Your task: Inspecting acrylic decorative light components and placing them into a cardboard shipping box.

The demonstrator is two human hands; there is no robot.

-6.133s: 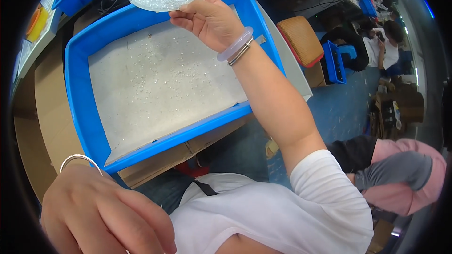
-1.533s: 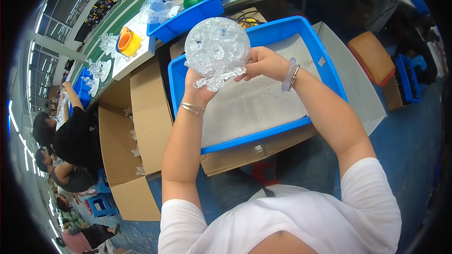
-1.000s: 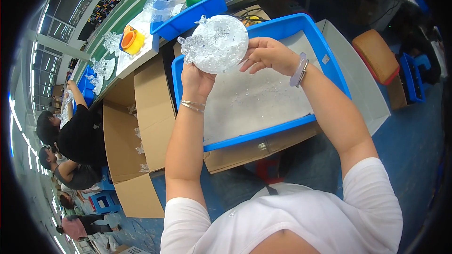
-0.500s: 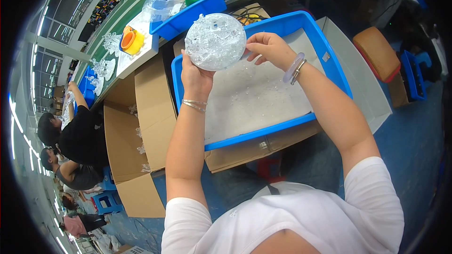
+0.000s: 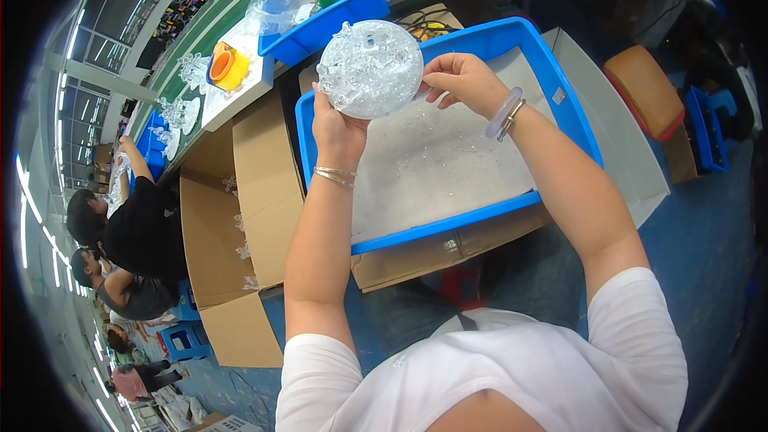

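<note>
Above the big blue tray (image 5: 576, 124), both hands hold up a round clear plastic disc (image 5: 370, 69) studded with small see-through pieces. The left hand (image 5: 340, 134) cups the disc from below, its fingers closed around the lower left edge; the right hand (image 5: 458, 82) pinches the right edge between thumb and fingertips. A thin bangle (image 5: 334, 177) sits on the left wrist and a pale bracelet (image 5: 506, 114) on the right. The tray below is lined with a white sheet (image 5: 444, 164) sprinkled with tiny clear bits and rests on a cardboard box (image 5: 436, 252). An open cardboard box (image 5: 232, 216) stands just to the left. Further back, a smaller blue bin (image 5: 324, 24) holds clear bags and green parts, near an orange and yellow roll (image 5: 226, 66). Other people (image 5: 120, 228) sit well off to the left
</note>
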